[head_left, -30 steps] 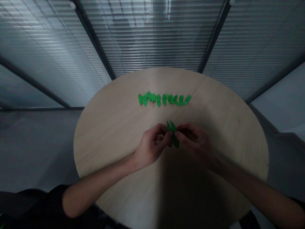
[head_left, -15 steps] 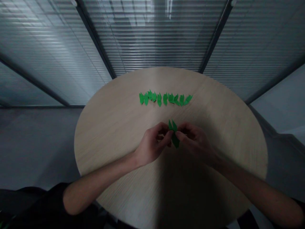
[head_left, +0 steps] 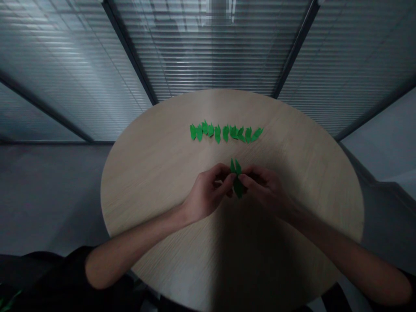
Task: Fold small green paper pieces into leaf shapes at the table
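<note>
Well, the left hand [head_left: 206, 191] and right hand [head_left: 268, 190] are pinching a forked green piece [head_left: 238, 188] between them — seemingly unfinished — while a row of smaller leaves [head_left: 217, 134], apparently done, is lying beyond their grip.

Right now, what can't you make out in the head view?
- Held piece, head: middle covered by the left hand and right hand; can't tell how it joins there.
- Right hand, head: some fingers hidden behind its own thumb and palm, in shadow.
- Row, head: pieces small and some overlapping; exact count unclear.
- Green thing, head: dim, at the bottom-left corner; can't tell what it is.
</note>
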Available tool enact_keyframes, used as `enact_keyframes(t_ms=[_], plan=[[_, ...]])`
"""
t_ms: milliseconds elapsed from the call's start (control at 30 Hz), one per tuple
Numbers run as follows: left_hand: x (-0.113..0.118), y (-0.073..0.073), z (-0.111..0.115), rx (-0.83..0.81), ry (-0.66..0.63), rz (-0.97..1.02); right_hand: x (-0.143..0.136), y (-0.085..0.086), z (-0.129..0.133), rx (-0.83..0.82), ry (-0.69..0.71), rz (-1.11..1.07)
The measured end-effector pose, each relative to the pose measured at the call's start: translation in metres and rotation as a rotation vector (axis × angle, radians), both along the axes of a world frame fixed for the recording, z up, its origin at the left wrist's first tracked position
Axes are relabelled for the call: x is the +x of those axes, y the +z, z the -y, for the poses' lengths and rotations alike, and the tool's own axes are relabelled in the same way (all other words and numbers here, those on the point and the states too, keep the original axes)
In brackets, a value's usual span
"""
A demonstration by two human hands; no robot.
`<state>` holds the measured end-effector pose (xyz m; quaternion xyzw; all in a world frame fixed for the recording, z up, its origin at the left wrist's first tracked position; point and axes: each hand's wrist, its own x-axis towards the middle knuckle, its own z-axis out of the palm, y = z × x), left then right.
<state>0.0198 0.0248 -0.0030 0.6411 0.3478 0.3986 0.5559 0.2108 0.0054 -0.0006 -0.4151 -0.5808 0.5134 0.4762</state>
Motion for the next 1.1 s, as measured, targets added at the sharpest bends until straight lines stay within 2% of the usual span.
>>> enact_keyframes(t_ms=[267,533,1100], plan=[[0.001,0.005,0.0,-0.01,0.036,-0.049,-0.002,-0.002,0.002,0.018,-0.085,0.035],[-0.001,0.011,0.0,-0.012,0.046,-0.052,-0.003,0.0,0.003,0.019,-0.088,0.063],[0.0,0.011,-0.001,-0.071,-0.005,-0.039,0.0,0.001,0.002,0.047,-0.066,0.134]])
